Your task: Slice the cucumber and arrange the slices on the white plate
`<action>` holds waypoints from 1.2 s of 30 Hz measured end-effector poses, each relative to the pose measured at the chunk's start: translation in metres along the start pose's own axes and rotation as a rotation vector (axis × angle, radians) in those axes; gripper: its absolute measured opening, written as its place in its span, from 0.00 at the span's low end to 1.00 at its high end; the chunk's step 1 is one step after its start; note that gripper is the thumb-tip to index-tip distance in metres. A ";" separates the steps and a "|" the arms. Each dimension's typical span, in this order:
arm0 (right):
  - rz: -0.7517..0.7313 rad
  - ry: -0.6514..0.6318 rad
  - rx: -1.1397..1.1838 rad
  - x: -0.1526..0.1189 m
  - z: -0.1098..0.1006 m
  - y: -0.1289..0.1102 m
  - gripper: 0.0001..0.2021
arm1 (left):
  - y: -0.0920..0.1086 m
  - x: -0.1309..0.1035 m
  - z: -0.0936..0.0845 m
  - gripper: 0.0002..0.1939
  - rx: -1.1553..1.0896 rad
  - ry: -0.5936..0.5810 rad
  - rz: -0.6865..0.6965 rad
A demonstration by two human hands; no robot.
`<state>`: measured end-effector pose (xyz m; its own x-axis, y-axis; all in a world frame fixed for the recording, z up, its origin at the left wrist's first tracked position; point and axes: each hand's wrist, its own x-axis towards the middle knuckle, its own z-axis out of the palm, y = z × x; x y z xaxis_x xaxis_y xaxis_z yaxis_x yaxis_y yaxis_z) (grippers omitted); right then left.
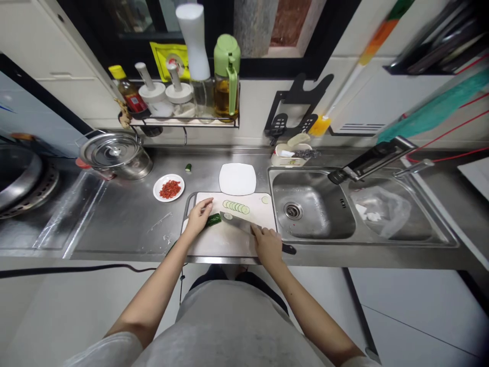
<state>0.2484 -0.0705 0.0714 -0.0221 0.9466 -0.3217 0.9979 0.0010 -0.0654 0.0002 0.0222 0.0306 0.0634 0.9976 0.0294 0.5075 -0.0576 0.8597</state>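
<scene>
On the white cutting board (223,247) lies a dark green cucumber (214,219), its cut end facing right and the rest partly hidden behind my left wrist. My left hand (199,216) is beside and over the cucumber, its fingers stretched and a little apart, not wrapped round it. My right hand (268,247) grips a kitchen knife (242,223) by its black handle. The blade points left, its tip end at the cucumber's cut end, with a pale slice against it. Above the blade, a row of cucumber slices (236,206) overlaps; a single slice (265,200) lies at the board's upper right.
Behind the board is a white square plate (237,179). To the left stand a plate of chopped red pieces (170,189), a cucumber end (188,167) and a lidded steel pot (116,155). A double sink (315,234) with a faucet (376,158) is at the right. Overhead hangs a seasoning rack (187,122).
</scene>
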 end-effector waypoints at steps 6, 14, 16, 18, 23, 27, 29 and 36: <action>0.009 0.128 -0.040 -0.009 0.010 0.026 0.23 | 0.021 -0.009 0.000 0.18 0.195 -0.235 0.083; 0.091 0.108 -0.050 -0.021 0.021 0.045 0.21 | -0.005 -0.045 -0.036 0.28 0.704 -0.292 -0.153; 0.096 0.121 -0.050 -0.022 0.022 0.046 0.21 | -0.010 -0.049 -0.040 0.26 0.717 -0.306 -0.151; 0.089 0.135 -0.048 -0.022 0.022 0.046 0.21 | -0.012 -0.050 -0.042 0.25 0.708 -0.314 -0.148; 0.056 0.162 -0.050 -0.017 0.021 0.041 0.20 | -0.013 -0.045 -0.051 0.26 0.592 -0.265 -0.154; 0.040 0.164 -0.057 -0.013 0.021 0.039 0.21 | -0.021 -0.024 -0.064 0.28 0.485 -0.155 -0.225; 0.030 0.157 -0.066 -0.011 0.022 0.038 0.21 | -0.027 -0.008 -0.068 0.30 0.464 -0.105 -0.252; 0.011 0.133 -0.089 -0.004 0.024 0.032 0.21 | -0.041 0.048 -0.062 0.30 0.526 -0.056 -0.294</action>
<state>0.2789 -0.0823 0.0485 -0.0088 0.9811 -0.1934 0.9996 0.0136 0.0234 -0.0707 0.0752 0.0283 -0.1063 0.9719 -0.2102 0.8664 0.1943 0.4601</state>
